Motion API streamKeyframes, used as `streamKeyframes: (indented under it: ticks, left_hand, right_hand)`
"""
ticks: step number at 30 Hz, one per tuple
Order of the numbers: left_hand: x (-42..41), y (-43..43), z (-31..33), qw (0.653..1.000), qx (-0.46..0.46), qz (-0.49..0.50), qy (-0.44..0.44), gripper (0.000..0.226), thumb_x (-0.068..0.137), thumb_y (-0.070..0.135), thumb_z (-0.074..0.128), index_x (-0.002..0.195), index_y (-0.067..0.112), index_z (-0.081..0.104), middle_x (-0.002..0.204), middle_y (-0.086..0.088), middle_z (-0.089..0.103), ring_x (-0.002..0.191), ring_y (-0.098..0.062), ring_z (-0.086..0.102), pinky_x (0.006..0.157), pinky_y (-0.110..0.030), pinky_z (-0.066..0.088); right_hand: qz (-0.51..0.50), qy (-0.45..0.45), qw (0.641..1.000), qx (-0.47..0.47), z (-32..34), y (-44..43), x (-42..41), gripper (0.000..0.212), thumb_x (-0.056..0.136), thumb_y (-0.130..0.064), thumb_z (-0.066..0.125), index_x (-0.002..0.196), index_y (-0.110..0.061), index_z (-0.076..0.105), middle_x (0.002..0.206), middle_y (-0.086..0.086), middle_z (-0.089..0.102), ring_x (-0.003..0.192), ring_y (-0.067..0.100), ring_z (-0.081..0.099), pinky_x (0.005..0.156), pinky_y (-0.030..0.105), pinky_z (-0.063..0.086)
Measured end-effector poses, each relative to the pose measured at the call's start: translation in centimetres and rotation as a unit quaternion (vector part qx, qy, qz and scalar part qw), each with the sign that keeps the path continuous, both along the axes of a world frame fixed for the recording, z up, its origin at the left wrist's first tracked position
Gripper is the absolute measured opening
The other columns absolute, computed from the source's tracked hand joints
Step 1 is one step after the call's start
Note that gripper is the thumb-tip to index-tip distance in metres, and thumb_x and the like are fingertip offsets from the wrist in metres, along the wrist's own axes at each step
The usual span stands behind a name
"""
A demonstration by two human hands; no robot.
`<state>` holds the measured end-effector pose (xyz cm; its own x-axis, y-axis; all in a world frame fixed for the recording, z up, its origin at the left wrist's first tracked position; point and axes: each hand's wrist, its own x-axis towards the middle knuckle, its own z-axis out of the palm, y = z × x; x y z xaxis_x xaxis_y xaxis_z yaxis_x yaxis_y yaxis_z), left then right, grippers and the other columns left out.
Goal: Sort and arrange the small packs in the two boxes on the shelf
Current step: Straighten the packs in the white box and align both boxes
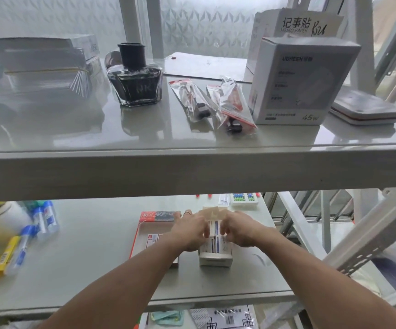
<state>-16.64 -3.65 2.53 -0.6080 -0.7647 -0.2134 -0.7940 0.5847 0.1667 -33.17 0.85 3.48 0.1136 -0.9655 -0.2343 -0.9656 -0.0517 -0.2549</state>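
On the lower shelf stand two open boxes. The left one is a flat red-edged box (144,236) with a small pack (153,241) lying inside. The right one is a small white box (214,260) packed with upright small packs (216,244). My left hand (189,231) and my right hand (239,231) meet over the white box, with the fingers of both pinched on the packs standing in it. A beige flap (212,213) of the white box rises behind my fingers. How many packs each hand holds is hidden.
The upper shelf (192,172) juts out just above my hands, carrying an ink bottle (135,77), plastic sachets (216,103) and a grey charger box (296,81). Blue correction pens (42,219) and yellow packs (7,255) lie at the lower shelf's left. A colourful pin box (243,199) sits behind.
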Motion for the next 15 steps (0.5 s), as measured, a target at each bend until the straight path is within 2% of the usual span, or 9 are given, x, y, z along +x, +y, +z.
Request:
streamKeyframes:
  ticks: [4,8,11,15]
  left_hand:
    - [0.1,-0.2,-0.5,0.998,-0.052,-0.017,0.037,0.030,0.083,0.035,0.070,0.113,0.031,0.065,0.122,0.000,0.059,0.122,-0.027,0.044,0.106,-0.051,0.028]
    - [-0.1,-1.2,0.0,0.998,-0.004,-0.054,-0.026,0.068,0.068,0.048,0.079,0.127,0.029,0.053,0.130,0.000,0.054,0.127,-0.027,0.037,0.104,-0.051,0.026]
    - [-0.1,-1.7,-0.4,0.996,0.025,-0.068,-0.060,0.079,0.061,0.054,0.083,0.127,0.027,0.052,0.128,-0.001,0.056,0.123,-0.028,0.038,0.101,-0.053,0.028]
    - [-0.2,-1.8,-0.2,0.995,0.029,-0.075,-0.065,0.079,0.060,0.058,0.083,0.126,0.028,0.052,0.126,-0.002,0.057,0.120,-0.029,0.040,0.099,-0.052,0.030]
  right_hand:
    - [-0.033,-0.011,0.999,-0.038,0.0,-0.1,-0.2,0.028,0.083,-0.016,0.076,0.111,-0.016,0.070,0.117,0.004,0.064,0.093,0.018,0.054,0.077,0.027,0.045]
    - [-0.009,0.017,1.000,0.022,0.4,-0.1,-0.3,0.062,0.069,-0.039,0.087,0.121,-0.018,0.061,0.126,0.003,0.054,0.112,0.023,0.051,0.094,0.037,0.048]
    - [0.009,0.048,0.997,0.067,0.2,0.0,0.0,0.074,0.060,-0.045,0.090,0.122,-0.022,0.056,0.126,0.003,0.054,0.109,0.022,0.051,0.092,0.039,0.050]
    - [0.030,0.057,0.996,0.060,0.7,-0.3,0.3,0.077,0.061,-0.043,0.090,0.123,-0.023,0.050,0.123,0.003,0.053,0.105,0.022,0.051,0.085,0.037,0.048]
